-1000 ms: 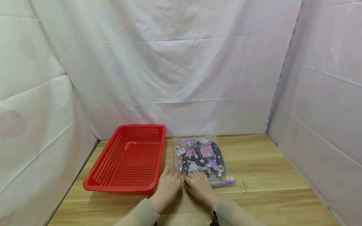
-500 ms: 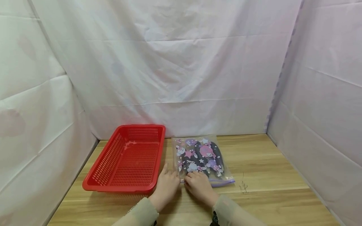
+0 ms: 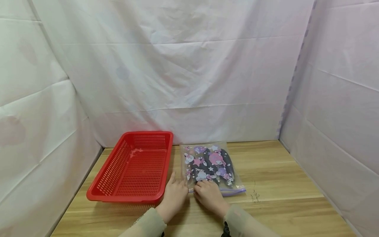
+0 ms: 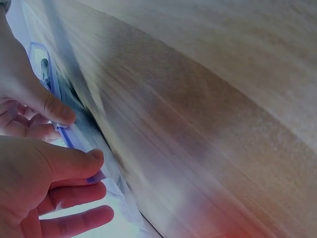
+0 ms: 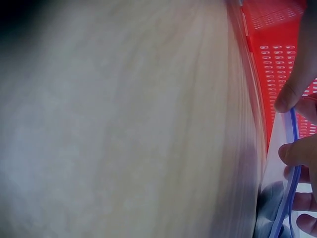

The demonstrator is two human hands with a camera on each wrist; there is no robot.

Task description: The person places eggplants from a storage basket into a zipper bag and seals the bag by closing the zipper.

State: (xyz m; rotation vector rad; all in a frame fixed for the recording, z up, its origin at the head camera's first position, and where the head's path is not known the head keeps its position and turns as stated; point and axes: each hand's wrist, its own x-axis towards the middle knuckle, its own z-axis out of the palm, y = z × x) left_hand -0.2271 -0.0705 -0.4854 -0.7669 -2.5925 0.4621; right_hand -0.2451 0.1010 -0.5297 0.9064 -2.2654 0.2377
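A clear zip bag (image 3: 189, 149) printed with pink, purple and white cartoon figures and stars lies flat on the wooden table. Dark, elongated contents show through it; their kind cannot be made out. Its purple zip edge (image 3: 232, 191) faces the person and gapes a little at the right. My left hand (image 3: 174, 196) pinches the left end of that zip edge between thumb and finger, its index finger pointing forward. Close beside it, my right hand (image 3: 209, 197) grips the zip strip (image 4: 66, 137) at a small clear piece that looks like a slider.
An openwork red plastic basket (image 3: 142, 171) stands just left of the bag, near my left hand. White cloth (image 3: 192, 72) hangs behind the table and along both sides. A small dark plant-like drawing (image 3: 255, 196) marks the tabletop at the right.
My left hand has shifted very slightly left, and the space between the two hands is a touch wider. Bag and basket stay in place.
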